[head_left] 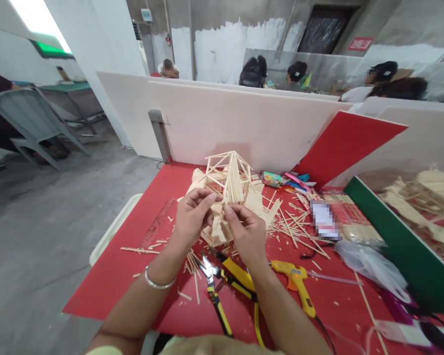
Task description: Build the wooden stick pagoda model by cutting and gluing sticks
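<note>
A model built of thin wooden sticks stands on the red tabletop, with a pointed frame on top and stepped layers around it. At its near left side is my left hand, thumb and fingers pinched together near the sticks. My right hand touches the near right side of the model, its thumb and index finger closed at the lower ends of the sloping sticks. Whatever small piece lies between the fingertips of either hand is too small to make out.
Cutting pliers and a yellow glue gun lie near my forearms. Loose sticks scatter right of the model. A plastic bag and green board are farther right; a white partition stands behind.
</note>
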The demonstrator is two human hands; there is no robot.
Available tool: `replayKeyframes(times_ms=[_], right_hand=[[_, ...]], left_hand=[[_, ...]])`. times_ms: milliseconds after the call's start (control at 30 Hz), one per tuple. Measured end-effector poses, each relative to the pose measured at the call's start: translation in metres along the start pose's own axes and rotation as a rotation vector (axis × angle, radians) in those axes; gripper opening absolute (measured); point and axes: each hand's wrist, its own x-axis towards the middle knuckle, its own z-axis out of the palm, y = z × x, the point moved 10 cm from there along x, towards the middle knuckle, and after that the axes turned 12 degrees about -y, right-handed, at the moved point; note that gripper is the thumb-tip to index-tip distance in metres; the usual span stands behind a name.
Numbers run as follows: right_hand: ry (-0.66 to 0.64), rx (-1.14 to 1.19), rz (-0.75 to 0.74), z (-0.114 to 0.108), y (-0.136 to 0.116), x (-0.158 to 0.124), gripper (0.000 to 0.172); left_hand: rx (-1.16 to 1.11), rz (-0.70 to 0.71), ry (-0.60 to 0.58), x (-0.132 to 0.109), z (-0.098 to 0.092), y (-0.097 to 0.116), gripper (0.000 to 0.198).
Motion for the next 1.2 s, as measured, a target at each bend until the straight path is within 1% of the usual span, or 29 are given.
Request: replayKeyframes(times_ms=[133, 300, 400, 600, 767, 1067, 1200], right_hand=[[0.028, -0.046, -0.014, -0.004, -0.002, 0.002, 0.024], [0.020, -0.042, -0.008, -0.004, -0.004, 0.004, 0.027], [0.006, -0.008, 0.010, -0.003, 0.001, 0.006, 0.027], [-0.021, 0.133, 0.063, 0.001, 0.016, 0.009, 0.030], [-0.049, 0.226, 0.124, 0.003, 0.025, 0.011, 0.032], [-0.056, 0.247, 0.124, 0.002, 0.032, 0.011, 0.033], [-0.053, 0.241, 0.113, 0.000, 0.029, 0.009, 0.032]], left_hand=[[0.047, 0.022, -0.002, 0.000, 0.000, 0.003, 0.028], [0.076, 0.024, -0.019, 0.001, 0.004, 0.002, 0.027], [0.097, 0.031, -0.013, 0.003, 0.005, 0.003, 0.027], [0.134, 0.023, 0.005, 0.004, 0.005, 0.005, 0.027], [0.223, 0.065, 0.030, 0.006, 0.006, 0.010, 0.024], [0.320, 0.083, 0.079, 0.009, 0.005, 0.014, 0.024], [0.323, 0.094, 0.087, 0.008, 0.007, 0.018, 0.023]])
